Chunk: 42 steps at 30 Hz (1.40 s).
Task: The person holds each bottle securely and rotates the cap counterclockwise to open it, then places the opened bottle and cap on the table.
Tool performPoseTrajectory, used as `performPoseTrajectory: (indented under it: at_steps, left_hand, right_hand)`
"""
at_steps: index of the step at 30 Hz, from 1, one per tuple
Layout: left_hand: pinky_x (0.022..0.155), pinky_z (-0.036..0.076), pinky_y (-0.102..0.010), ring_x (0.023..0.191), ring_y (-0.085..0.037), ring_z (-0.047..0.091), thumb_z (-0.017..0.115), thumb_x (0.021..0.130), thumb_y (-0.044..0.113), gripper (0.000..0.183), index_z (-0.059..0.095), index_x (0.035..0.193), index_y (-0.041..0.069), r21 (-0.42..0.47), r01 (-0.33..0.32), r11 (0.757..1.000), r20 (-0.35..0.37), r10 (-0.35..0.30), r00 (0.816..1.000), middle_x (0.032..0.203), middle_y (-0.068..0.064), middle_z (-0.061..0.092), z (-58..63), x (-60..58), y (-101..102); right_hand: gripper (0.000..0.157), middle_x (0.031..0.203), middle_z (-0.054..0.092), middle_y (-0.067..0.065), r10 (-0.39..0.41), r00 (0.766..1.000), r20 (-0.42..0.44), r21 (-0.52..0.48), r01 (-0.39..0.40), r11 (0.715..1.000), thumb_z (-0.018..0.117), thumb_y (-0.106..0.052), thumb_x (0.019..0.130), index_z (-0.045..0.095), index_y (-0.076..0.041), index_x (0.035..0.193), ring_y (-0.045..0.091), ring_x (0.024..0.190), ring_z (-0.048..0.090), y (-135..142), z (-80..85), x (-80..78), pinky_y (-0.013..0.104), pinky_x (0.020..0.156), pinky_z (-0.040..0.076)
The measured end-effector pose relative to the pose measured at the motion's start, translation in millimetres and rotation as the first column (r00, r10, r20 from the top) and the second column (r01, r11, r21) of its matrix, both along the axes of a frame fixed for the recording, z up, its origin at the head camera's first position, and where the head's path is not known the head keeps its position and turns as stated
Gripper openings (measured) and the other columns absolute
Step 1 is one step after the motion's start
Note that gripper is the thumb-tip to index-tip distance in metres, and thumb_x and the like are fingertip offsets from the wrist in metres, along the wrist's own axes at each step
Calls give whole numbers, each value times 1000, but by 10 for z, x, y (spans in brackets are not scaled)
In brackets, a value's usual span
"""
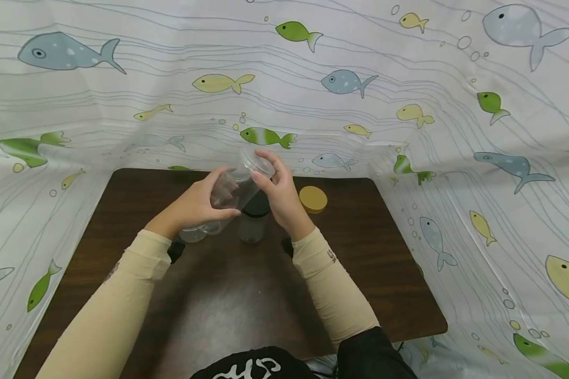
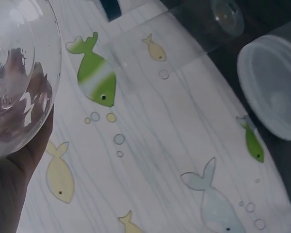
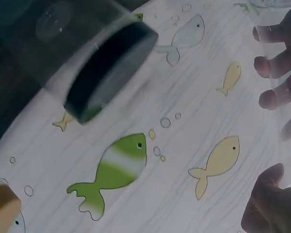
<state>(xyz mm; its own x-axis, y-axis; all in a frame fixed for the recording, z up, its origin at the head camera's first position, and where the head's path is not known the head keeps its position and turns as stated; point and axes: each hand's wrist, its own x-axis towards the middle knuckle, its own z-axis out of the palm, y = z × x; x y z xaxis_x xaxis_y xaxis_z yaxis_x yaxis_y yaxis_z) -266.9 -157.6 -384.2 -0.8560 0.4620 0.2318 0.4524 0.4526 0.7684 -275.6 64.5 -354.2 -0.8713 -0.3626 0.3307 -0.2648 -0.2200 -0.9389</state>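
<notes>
My left hand is wrapped around the body of a clear plastic jar, raised over the far part of the table and tilted to the upper right. At its upper end, the thumb and fingers of my right hand grip a round clear lid. In the left wrist view the round base of the held jar fills the left edge. Behind the hands stands another clear jar with a black lid; its lid shows large in the right wrist view.
A jar with a yellow lid stands right of my right hand. To the left, partly behind the left hand, is another clear jar, with a translucent lid. The dark wooden table is bordered by a fish-patterned sheet.
</notes>
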Motion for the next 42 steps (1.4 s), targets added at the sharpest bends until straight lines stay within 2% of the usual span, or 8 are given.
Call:
performPoseTrajectory:
  at_steps: [4, 8, 10, 16, 20, 35, 38, 42]
  left_hand:
    - [91, 53, -50, 112, -25, 64, 83, 86, 35, 93, 26, 158, 20, 10, 24, 1000, 29, -24, 999, 131, -9, 61, -98, 56, -15]
    - [90, 53, -49, 111, -24, 64, 82, 86, 37, 93, 25, 158, 22, -13, 12, 1000, 45, -11, 999, 131, -8, 61, -153, 113, -15]
    - [89, 54, -49, 111, -24, 64, 82, 87, 38, 93, 25, 158, 21, -40, -5, 999, 44, 7, 999, 131, -7, 61, -164, 139, -15]
    - [88, 55, -50, 110, -26, 64, 81, 87, 35, 94, 24, 158, 15, -64, -14, 998, 32, 16, 999, 131, -10, 62, -184, 189, 1]
    - [87, 55, -50, 109, -26, 65, 83, 86, 33, 95, 24, 158, 14, -54, -12, 998, 6, 12, 1000, 130, -11, 64, -212, 207, 4]
    - [86, 55, -47, 107, -24, 64, 84, 85, 35, 98, 23, 159, 16, -22, -7, 1000, -11, 7, 1000, 127, -10, 63, -286, 272, 14]
    - [88, 54, -49, 109, -26, 64, 84, 85, 34, 99, 21, 160, 17, -12, 14, 1000, 16, -14, 1000, 129, -12, 62, -297, 273, 28]
    - [90, 53, -52, 110, -27, 64, 83, 86, 35, 99, 20, 160, 19, -17, 33, 999, 62, -32, 998, 130, -12, 61, -320, 279, 35]
  right_hand:
    - [76, 151, 35, 11, -53, 998, 36, 50, 51, 997, 68, -47, 92, 41, -7, 151, 23, 130, 45, 6, -120, 91, 43, 110, 36]
    - [103, 151, 37, 11, -81, 996, 47, 51, 79, 996, 72, -73, 77, 42, -8, 150, 23, 133, 45, -24, -204, 142, 45, 111, 37]
    - [101, 154, 36, 10, -74, 996, 43, 29, 73, 997, 73, -71, 78, 41, -7, 149, 23, 137, 42, -49, -230, 151, 45, 112, 37]
    - [51, 152, 39, 12, -91, 994, 60, -4, 91, 996, 63, -24, 102, 44, -6, 146, 24, 133, 45, -83, -267, 175, 40, 107, 41]
    - [45, 149, 40, 14, -102, 993, 66, 7, 102, 995, 57, -11, 103, 45, -7, 146, 26, 131, 47, -81, -285, 179, 39, 105, 42]
    - [44, 149, 36, 15, -64, 997, 51, 44, 61, 997, 55, -16, 103, 41, -4, 144, 28, 131, 44, -65, -373, 179, 44, 109, 40]
    - [57, 149, 36, 16, -60, 997, 38, 25, 59, 998, 64, -34, 100, 42, -2, 142, 28, 129, 45, -39, -405, 178, 43, 108, 42]
    - [90, 149, 37, 16, -49, 998, 30, 19, 49, 999, 74, -61, 84, 41, 0, 141, 26, 127, 46, -2, -457, 172, 41, 106, 43]
